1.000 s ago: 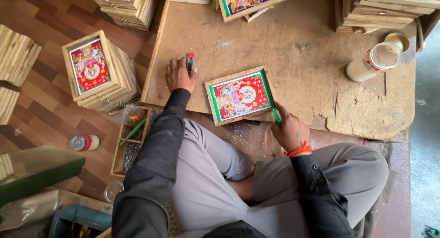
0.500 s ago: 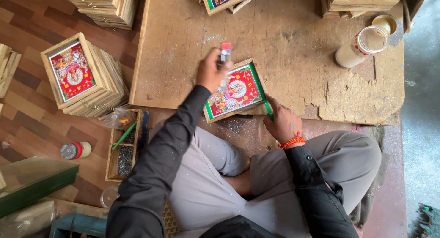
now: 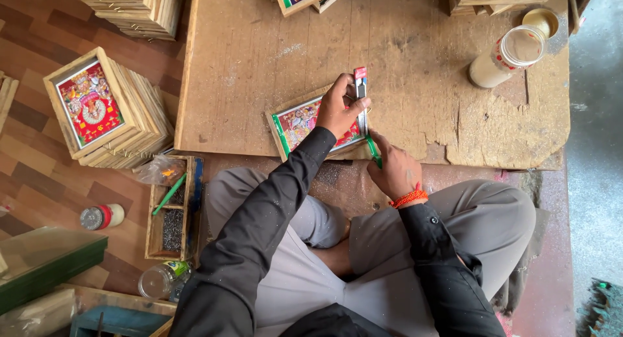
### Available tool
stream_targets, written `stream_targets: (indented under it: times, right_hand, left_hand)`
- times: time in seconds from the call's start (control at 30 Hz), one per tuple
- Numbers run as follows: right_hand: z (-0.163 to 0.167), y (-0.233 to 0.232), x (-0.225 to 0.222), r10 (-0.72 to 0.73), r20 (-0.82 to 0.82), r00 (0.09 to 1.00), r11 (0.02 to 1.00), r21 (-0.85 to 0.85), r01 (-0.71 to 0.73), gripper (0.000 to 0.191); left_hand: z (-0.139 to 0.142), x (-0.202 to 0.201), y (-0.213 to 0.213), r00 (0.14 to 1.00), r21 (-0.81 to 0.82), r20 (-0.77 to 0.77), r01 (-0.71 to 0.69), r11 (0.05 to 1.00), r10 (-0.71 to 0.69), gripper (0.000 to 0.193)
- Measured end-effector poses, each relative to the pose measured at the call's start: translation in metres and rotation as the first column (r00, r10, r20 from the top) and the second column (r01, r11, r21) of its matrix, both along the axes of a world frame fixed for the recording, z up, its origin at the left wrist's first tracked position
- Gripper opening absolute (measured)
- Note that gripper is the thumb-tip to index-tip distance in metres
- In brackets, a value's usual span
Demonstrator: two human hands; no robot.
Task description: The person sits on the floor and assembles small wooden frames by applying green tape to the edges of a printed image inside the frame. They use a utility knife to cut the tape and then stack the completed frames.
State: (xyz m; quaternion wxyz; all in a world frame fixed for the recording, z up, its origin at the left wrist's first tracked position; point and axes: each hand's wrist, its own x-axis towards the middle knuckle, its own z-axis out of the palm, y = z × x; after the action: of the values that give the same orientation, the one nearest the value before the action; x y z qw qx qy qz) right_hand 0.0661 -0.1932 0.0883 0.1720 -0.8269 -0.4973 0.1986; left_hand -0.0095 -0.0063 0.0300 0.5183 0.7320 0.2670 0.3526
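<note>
A small wooden-framed colourful picture [image 3: 300, 121] lies on the wooden work board [image 3: 259, 64] in front of me. My left hand [image 3: 344, 107] rests over the picture's right part and grips a slim grey tool with a red tip [image 3: 360, 84], held upright over the frame's right edge. My right hand [image 3: 392, 168] sits at the frame's lower right corner, fingers pinched on a thin green tool [image 3: 374, 152] that touches the frame. An orange thread band circles my right wrist. My crossed legs in grey trousers fill the foreground.
A stack of framed pictures [image 3: 104, 110] stands at left, more frame stacks along the top. A plastic jar of pale powder [image 3: 506, 55] lies on the board's right with its lid [image 3: 540, 19] beside. A wooden tray [image 3: 170, 214] with a green tool sits by my left knee.
My left hand moved from the board's left side across onto the picture, carrying the red-tipped tool to the frame's right edge. My right hand stayed at the frame's lower right corner.
</note>
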Motion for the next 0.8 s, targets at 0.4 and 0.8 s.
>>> stream_targets:
  times: [0.4,0.8]
  right_hand:
    - [0.006,0.000,-0.001,0.000,-0.009,1.000,1.000,-0.007,0.000,0.074]
    - [0.003,0.000,0.000,0.002,-0.014,1.000,1.000,0.013,-0.002,0.073]
  left_hand:
    - [-0.002,0.007,-0.002,0.999,-0.034,-0.006,-0.052,0.998,0.052,0.020]
    - [0.013,0.008,-0.007,1.000,0.113,0.003,-0.024,0.993,0.024,0.024]
